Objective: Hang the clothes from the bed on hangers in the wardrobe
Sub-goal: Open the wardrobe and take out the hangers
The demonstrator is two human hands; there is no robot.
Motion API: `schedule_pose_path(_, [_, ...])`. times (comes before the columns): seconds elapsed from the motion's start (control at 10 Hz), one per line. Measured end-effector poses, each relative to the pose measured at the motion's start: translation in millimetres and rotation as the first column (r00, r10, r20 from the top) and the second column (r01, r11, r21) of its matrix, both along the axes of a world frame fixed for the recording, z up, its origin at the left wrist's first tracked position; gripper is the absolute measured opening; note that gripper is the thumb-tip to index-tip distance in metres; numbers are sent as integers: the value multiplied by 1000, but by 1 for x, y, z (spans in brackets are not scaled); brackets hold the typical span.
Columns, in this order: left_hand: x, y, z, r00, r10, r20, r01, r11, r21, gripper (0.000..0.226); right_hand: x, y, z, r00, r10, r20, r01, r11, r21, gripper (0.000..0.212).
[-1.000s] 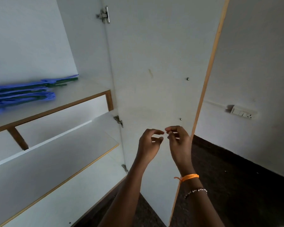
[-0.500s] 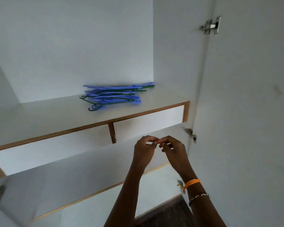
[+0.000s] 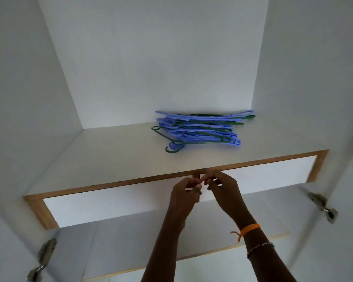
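The hangers [image 3: 200, 129] are lying in a pile on the wardrobe shelf [image 3: 114, 159], ready for clothes. The left hand [image 3: 184, 193] and right hand [image 3: 222, 190] are curling together below it, holding nothing I can see.

white wardrobe shelf [image 3: 110, 155] with wood-edged front, a pile of blue and green hangers [image 3: 200, 129] toward its right
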State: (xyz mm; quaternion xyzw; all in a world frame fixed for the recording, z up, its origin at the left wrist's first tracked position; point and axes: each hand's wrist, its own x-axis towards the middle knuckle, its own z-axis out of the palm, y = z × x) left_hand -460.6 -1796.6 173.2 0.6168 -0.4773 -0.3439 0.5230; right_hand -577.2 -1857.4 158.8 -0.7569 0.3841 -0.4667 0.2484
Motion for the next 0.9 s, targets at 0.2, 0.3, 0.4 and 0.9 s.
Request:
schedule_pose_path(0.2, [12, -79, 25, 865, -2, -501, 11, 1000, 14, 24, 16, -104, 31, 1000, 21, 5, -20, 990, -138, 28])
schedule_pose_path(0.3, [12, -127, 33, 656, 21, -754, 38, 997, 61, 38, 8, -169, 51, 996, -38, 81, 55, 973, -223, 25])
schedule_pose_path(0.4, [10, -172, 35, 553, 89, -828, 53, 989, 142, 55, -13, -234, 74, 974, -155, 164, 191, 953, -234, 32])
schedule_pose_path(0.9, [3, -284, 23, 223, 140, -965, -164, 981, 104, 12, -45, -417, 93, 869, -446, 215, 244, 764, 597, 46])
